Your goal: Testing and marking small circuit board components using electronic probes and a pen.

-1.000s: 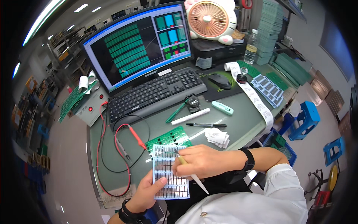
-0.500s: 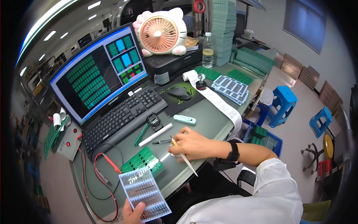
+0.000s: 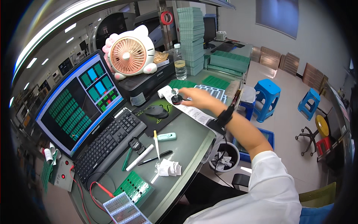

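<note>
My right hand [image 3: 197, 98] reaches across the desk to a small hand stamp [image 3: 175, 98] with a clear knob and a black base. The thumb and fingers close about the stamp's right side, and it stands upright on a long printed paper strip [image 3: 194, 114]. My left hand is out of view. A pale blue panel of small circuit boards [image 3: 125, 210] comes in at the lower edge, over the corner of a stack of green circuit boards [image 3: 135, 189]. On the desk lie a slim white pointed tool with a yellow end [image 3: 156, 145] and a pile of torn paper slips [image 3: 170, 168].
A keyboard [image 3: 108, 143], a mouse [image 3: 156, 111] and a mint cutter [image 3: 166, 136] lie near a monitor [image 3: 82, 102]. Farther back are a fan [image 3: 128, 54], a bottle [image 3: 179, 63] and stacked boards [image 3: 191, 41]. A waste bin [image 3: 224, 158] stands beside the desk; red test leads [image 3: 102, 189] cross its left side.
My right hand has let go of the white pointed tool and moved away to the hand stamp. The view has turned right, and my left hand has dropped out of it.
</note>
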